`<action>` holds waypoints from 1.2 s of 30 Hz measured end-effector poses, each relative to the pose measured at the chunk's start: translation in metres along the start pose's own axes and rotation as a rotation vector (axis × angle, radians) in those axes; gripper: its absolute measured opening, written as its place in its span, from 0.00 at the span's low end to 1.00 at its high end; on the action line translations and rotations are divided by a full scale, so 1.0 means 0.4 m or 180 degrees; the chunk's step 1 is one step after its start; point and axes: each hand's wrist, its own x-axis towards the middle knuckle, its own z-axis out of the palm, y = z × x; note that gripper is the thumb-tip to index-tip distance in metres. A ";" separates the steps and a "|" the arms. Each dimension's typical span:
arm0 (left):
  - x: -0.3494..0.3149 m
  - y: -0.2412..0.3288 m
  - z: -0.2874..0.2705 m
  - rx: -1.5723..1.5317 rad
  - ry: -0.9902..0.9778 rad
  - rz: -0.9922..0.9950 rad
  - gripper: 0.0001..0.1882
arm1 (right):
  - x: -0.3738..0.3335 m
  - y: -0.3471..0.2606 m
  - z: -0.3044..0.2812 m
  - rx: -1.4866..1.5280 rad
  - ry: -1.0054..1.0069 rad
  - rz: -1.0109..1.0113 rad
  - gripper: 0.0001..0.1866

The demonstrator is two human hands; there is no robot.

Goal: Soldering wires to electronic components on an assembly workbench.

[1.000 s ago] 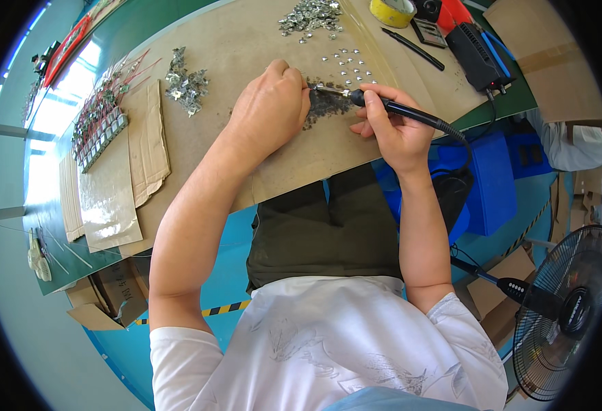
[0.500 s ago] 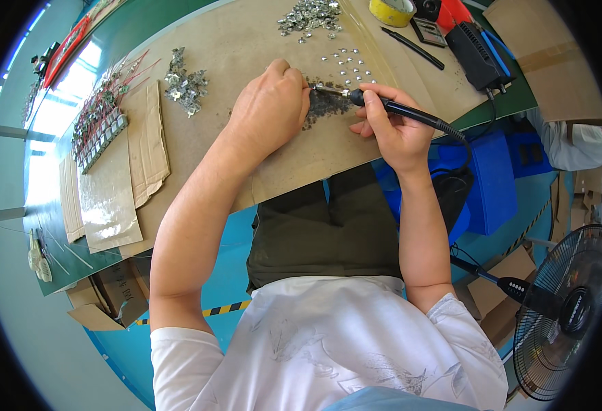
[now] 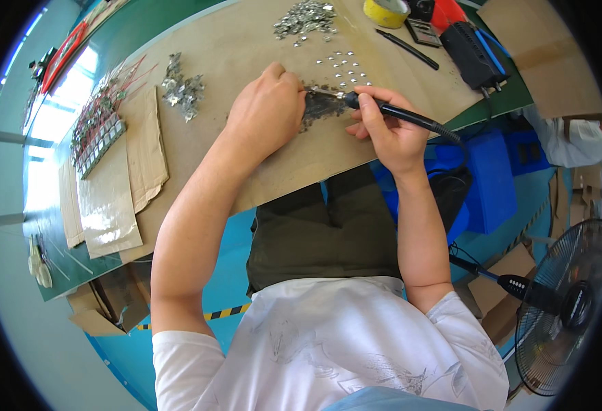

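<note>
My left hand (image 3: 263, 113) is closed above the brown work sheet (image 3: 212, 41), its fingertips pinched together. Whatever lies between them is hidden by the hand itself. In my right hand (image 3: 398, 140) is a black soldering iron (image 3: 410, 115), gripped like a pen. Its metal tip points left and reaches close to the left fingertips; contact is too small to make out. Below the tip lies a dark, scorched patch (image 3: 325, 111) on the sheet. Just beyond the iron, several small shiny metal pieces (image 3: 342, 67) lie spaced apart.
A heap of shiny metal pieces (image 3: 306, 20) lies at the far side, loose metal tabs (image 3: 183, 90) at left. Further left stand wired battery-like blocks (image 3: 99, 147) beside cardboard (image 3: 145, 151). At far right are yellow tape (image 3: 386, 12), a black pen (image 3: 407, 48) and a black power unit (image 3: 473, 56).
The view has shifted slightly, so things on the table sit a little further left. Both hands hold nearly the same pose, the iron tip still by the left fingertips.
</note>
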 end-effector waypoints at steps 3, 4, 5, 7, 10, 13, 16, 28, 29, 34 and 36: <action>0.009 0.006 0.000 -0.0032 -0.0099 -0.0085 0.07 | 0.008 0.014 -0.006 -0.0016 0.0093 0.0001 0.06; -0.002 -0.008 -0.016 -0.0033 -0.0081 -0.0133 0.08 | 0.011 0.017 0.017 0.0049 0.0050 0.0068 0.05; -0.007 -0.015 -0.016 -0.0089 -0.0075 -0.0124 0.08 | 0.016 0.051 0.009 -0.0195 -0.0156 -0.0277 0.10; -0.014 -0.032 -0.004 -0.0093 -0.0010 -0.0086 0.07 | 0.025 0.058 0.017 -0.0266 -0.0067 -0.0605 0.08; -0.011 -0.017 -0.005 -0.0125 -0.0049 -0.0038 0.06 | 0.044 0.021 -0.011 -0.0467 -0.0198 -0.0607 0.09; -0.002 -0.009 0.012 -0.0175 -0.0001 0.0065 0.06 | 0.122 0.030 -0.053 -0.1440 0.0219 -0.1890 0.13; -0.002 -0.014 0.011 -0.0208 0.0026 0.0126 0.06 | 0.189 0.016 -0.113 -0.2306 0.0408 -0.1969 0.13; 0.006 -0.036 0.015 -0.0095 -0.0095 0.0163 0.05 | 0.244 0.097 -0.125 -0.2645 0.0598 -0.2102 0.08; 0.010 -0.031 0.016 -0.0150 -0.0120 0.0152 0.05 | 0.247 0.095 -0.130 -0.2666 0.0630 -0.2117 0.08; 0.014 -0.046 0.022 -0.0062 -0.0026 0.0318 0.06 | 0.233 0.079 -0.077 -0.2369 0.0792 -0.2102 0.16; 0.005 -0.062 0.020 0.0006 -0.0055 0.0258 0.06 | 0.191 0.041 -0.011 -0.1854 0.0898 -0.2261 0.18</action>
